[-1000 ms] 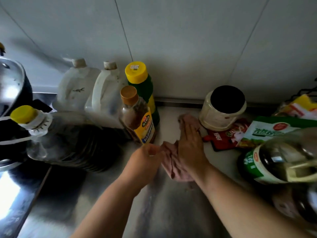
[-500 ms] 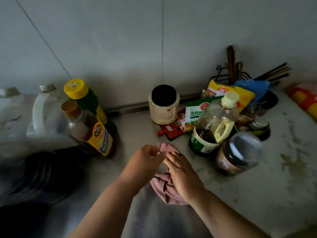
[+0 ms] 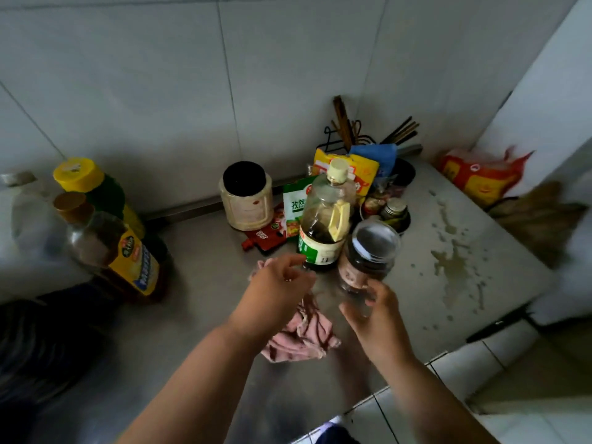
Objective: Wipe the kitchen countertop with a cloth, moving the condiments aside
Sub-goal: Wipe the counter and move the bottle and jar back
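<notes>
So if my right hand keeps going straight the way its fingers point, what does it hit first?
Most likely the dark-lidded glass jar. Your right hand is open with fingertips just short of its base; depth is hard to judge, but nothing seems to lie between them.

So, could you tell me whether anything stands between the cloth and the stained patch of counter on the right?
Yes. The pink cloth lies near the front edge, and the dark-lidded jar and the handled bottle stand at the near-left edge of the stains. The right hand is open, reaching for the jar.
</notes>
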Demonstrator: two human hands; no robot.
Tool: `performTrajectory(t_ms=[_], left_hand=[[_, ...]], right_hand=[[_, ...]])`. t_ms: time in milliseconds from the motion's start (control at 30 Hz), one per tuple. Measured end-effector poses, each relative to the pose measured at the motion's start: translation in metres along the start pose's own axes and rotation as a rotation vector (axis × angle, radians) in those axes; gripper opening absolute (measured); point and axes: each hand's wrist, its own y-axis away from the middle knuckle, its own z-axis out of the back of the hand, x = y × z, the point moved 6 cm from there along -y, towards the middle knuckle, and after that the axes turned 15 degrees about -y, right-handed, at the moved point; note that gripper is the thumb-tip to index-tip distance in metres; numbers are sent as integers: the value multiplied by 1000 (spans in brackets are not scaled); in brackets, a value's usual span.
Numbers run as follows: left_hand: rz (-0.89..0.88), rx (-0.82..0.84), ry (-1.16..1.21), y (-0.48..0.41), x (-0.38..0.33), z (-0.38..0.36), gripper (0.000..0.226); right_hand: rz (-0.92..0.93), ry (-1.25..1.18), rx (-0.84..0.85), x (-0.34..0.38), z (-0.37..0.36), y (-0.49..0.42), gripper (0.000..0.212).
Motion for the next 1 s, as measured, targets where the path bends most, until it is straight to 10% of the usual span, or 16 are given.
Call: performTrajectory(t_ms=[167, 700, 1000], left_hand=[[53, 37, 44, -28, -41, -16, 77], [286, 31, 407, -93, -71, -65, 37], [332, -329, 316, -58, -28, 11, 31]], right_hand=[[-134, -100, -62, -21, 27, -36, 123], [90, -411, 399, 2, 22, -116, 81], [154, -527, 417, 44, 2, -100, 88]])
